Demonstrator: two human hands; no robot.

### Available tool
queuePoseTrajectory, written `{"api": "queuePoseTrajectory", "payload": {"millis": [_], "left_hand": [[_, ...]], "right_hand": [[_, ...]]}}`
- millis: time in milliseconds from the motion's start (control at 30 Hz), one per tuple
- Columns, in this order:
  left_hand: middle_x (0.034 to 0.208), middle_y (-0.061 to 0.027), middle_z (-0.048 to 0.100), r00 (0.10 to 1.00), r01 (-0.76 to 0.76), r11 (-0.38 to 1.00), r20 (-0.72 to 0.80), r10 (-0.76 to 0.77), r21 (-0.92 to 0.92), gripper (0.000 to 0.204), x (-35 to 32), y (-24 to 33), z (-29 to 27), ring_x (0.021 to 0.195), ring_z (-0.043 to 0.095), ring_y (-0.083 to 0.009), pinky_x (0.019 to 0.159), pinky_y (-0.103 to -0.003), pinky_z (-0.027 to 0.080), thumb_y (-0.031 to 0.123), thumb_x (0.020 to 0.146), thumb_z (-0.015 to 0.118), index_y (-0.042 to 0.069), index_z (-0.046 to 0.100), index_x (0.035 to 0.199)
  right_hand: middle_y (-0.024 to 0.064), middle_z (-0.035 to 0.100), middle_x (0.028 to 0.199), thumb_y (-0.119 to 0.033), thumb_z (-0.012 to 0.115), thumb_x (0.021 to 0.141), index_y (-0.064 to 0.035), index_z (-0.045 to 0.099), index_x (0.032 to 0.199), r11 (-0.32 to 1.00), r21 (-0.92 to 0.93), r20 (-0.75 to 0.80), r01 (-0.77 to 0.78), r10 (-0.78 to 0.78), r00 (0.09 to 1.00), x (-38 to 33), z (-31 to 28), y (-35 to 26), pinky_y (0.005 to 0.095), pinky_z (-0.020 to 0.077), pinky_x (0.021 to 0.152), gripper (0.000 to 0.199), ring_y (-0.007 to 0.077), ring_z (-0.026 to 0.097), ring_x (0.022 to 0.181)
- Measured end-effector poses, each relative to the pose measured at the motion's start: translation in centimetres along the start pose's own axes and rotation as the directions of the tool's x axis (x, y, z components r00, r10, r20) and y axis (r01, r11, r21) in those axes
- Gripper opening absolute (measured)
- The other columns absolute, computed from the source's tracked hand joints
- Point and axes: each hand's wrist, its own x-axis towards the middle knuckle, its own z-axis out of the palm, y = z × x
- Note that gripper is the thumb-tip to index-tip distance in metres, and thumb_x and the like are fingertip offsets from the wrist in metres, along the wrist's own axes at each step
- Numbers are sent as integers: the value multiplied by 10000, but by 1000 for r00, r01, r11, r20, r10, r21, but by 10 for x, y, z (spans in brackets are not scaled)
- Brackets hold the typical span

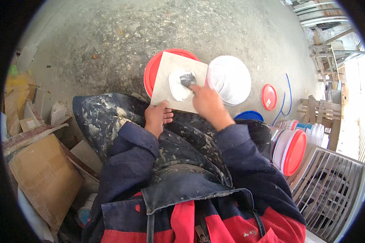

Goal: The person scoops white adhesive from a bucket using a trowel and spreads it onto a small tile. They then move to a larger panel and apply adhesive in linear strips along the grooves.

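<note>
A pale square tile [168, 75] rests on my paint-spattered knees, with a smear of white paste [177, 87] spread on its middle. My left hand [157, 117] grips the tile's near edge from below. My right hand [206, 102] holds a small metal trowel [187, 79] whose blade lies in the paste. Beyond the tile stand a red bucket lid [152, 69] and an open white bucket [231, 79].
A rough concrete floor [121, 32] lies ahead. Cardboard sheets [46, 174] and tile pieces are stacked on my left. On my right lie a small red lid [269, 97], a blue lid [249, 116], stacked buckets [292, 150], a white slatted crate [332, 190] and wooden pallets [318, 109].
</note>
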Motion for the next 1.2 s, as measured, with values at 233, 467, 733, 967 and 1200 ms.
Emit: {"api": "queuePoseTrajectory", "payload": {"millis": [233, 467, 733, 967, 1200], "left_hand": [[889, -101, 693, 999, 31, 999, -15, -31, -42, 281, -6, 3, 5, 686, 700, -213, 542, -350, 579, 256, 974, 666, 15, 648, 1117], [909, -107, 691, 998, 44, 999, -40, -44, 9, 303, -8, 7, 8, 697, 702, -218, 545, -352, 573, 268, 967, 677, 13, 638, 1127], [897, -110, 698, 998, 53, 999, -41, -53, 5, 298, -9, 9, 9, 703, 711, -217, 535, -349, 572, 251, 972, 674, 7, 641, 1140], [890, -93, 693, 998, 42, 999, -37, -43, -29, 279, -11, 8, 6, 688, 705, -202, 526, -334, 563, 255, 976, 669, 19, 635, 1119], [903, -81, 685, 1000, 11, 1000, -23, -10, 8, 306, -7, 6, 4, 710, 696, -206, 570, -354, 576, 291, 988, 659, 26, 643, 1141]], "right_hand": [[115, 696, 974, -172, 495, 1054, -55, 464, 1481, -10, 786, 602, -618, 239, 762, -98, 6, 19, 258, 456, 444, 443, 162, 649, 665], [92, 644, 897, -199, 528, 1031, -70, 526, 1127, -292, 820, 566, -492, 288, 773, -24, 21, 7, 253, 405, 415, 160, 156, 555, 591], [89, 635, 880, -197, 519, 1026, -46, 561, 1249, -78, 727, 673, -682, 277, 686, -70, -3, 40, 275, 376, 375, 273, 160, 535, 522], [107, 622, 862, -176, 502, 1036, -27, 552, 1142, -249, 818, 571, -518, 252, 781, -41, 37, -31, 327, 380, 373, 190, 195, 524, 482], [94, 676, 915, -210, 584, 1003, -64, 610, 1208, 114, 878, 420, -466, 286, 861, 41, 0, -3, 324, 490, 513, 253, 194, 627, 692]]}}
